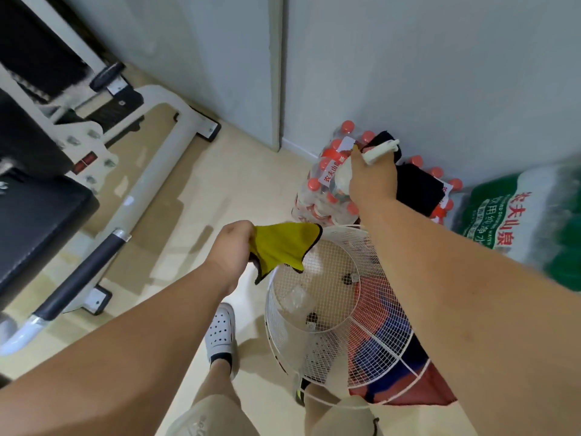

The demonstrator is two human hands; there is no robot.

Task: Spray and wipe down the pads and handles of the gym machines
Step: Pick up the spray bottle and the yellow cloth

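Down by your feet, a white wire basket [273, 313] stands on the floor. Just above its rim your left grip [234, 247] is bunched tight round the yellow cloth [283, 247]. Further out, your right grip [372, 184] is wrapped round the spray bottle [379, 151], over the water-bottle packs [317, 196]. Reads as tooled up, with no spraying yet. Next: swing left to the black pad [37, 225] and handle [85, 275], aim, spray, wipe. Bottle body is mostly hidden by your fingers; the machine is blurred and cut off at the frame edge.
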